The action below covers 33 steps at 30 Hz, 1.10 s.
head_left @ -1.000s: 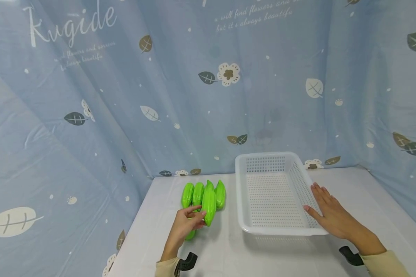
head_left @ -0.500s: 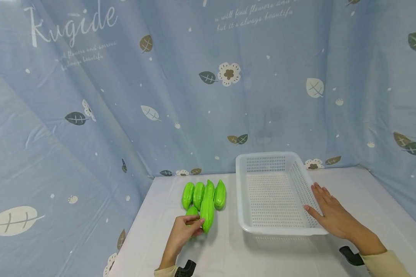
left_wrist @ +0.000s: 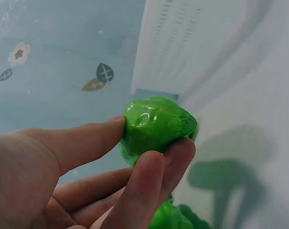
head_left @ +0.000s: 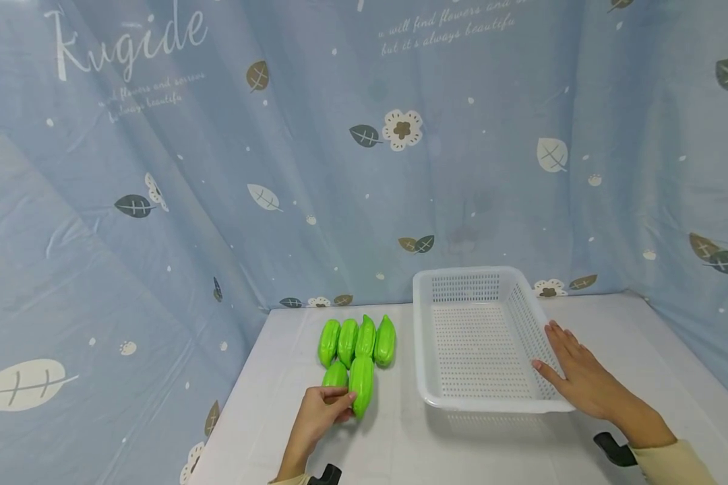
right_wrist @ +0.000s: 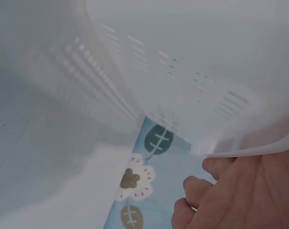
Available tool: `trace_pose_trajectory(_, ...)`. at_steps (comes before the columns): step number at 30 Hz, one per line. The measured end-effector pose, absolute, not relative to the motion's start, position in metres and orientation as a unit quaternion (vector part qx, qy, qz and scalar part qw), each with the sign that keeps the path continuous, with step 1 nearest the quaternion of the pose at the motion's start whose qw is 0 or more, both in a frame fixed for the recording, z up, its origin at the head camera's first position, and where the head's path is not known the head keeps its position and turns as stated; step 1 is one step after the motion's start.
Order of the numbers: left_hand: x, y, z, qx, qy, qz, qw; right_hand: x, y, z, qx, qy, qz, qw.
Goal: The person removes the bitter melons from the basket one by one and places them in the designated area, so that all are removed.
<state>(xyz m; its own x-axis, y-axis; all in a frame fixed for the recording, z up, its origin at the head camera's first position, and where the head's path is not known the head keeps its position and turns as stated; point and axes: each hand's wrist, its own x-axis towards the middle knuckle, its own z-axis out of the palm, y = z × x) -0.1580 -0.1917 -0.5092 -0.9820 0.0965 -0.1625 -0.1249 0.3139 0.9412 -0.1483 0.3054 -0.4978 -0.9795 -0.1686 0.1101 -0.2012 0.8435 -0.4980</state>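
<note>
My left hand point(head_left: 321, 414) pinches a glossy green toy vegetable point(head_left: 362, 385), long, ridged and tapered like a bitter melon, between thumb and fingertips. The left wrist view shows one end of this green toy vegetable point(left_wrist: 156, 124), with the thumb on one side and fingers beneath. Beside it another green toy vegetable point(head_left: 335, 374) is partly hidden by the hand. Behind them several similar green toy vegetables point(head_left: 348, 342) form a row. My right hand point(head_left: 585, 377) rests on the right rim of a white perforated plastic basket point(head_left: 421, 343), fingers straight and thumb spread over the inner side.
The basket stands to the right of the green toy vegetables on a white-covered table point(head_left: 394, 444). A blue curtain point(head_left: 340, 168) with leaf and flower prints hangs along the back and sides. Black wrist mounts sit near both sleeves.
My left hand has drawn the held green toy vegetable toward me and slightly left, uncovering more of the back row and the one beside it. The right hand and basket have stayed still.
</note>
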Motion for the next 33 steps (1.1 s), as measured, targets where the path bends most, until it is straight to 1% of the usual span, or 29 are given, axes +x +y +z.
trace_pose_trajectory(14,-0.1521,-0.1932,-0.5123,-0.012,0.823,0.562,0.082,-0.1482,0.3045,-0.4958,0.097,-0.96,0.261,0.032)
trace_pose_trajectory(33,-0.1506,-0.1906,-0.5176,0.011,0.85,0.525,0.054,-0.1494,0.306,-0.4987,0.099,-0.962,0.253,0.035)
